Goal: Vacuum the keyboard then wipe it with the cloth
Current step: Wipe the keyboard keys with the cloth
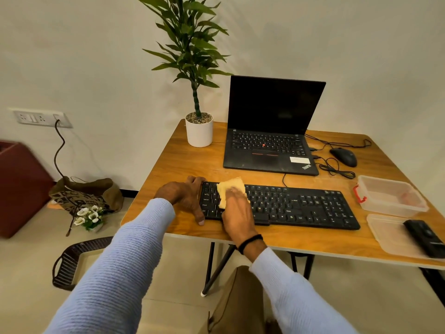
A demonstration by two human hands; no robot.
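Note:
A black keyboard [301, 207] lies along the front of the wooden table [183, 160]. My right hand [237, 213] presses a yellow cloth [228, 188] flat onto the keyboard's left keys, fingers fairly straight over it. My left hand [186, 196] grips the keyboard's left end, fingers curled over its far corner and thumb along its near side. A small black handheld vacuum [425, 237] rests on a clear plastic lid [390, 237] at the table's right front.
An open black laptop [272, 131] stands behind the keyboard, with a potted plant [198, 126] to its left and a wired mouse [343, 156] to its right. A clear plastic box [390, 196] sits right of the keyboard. A dark chair [72, 261] is at lower left.

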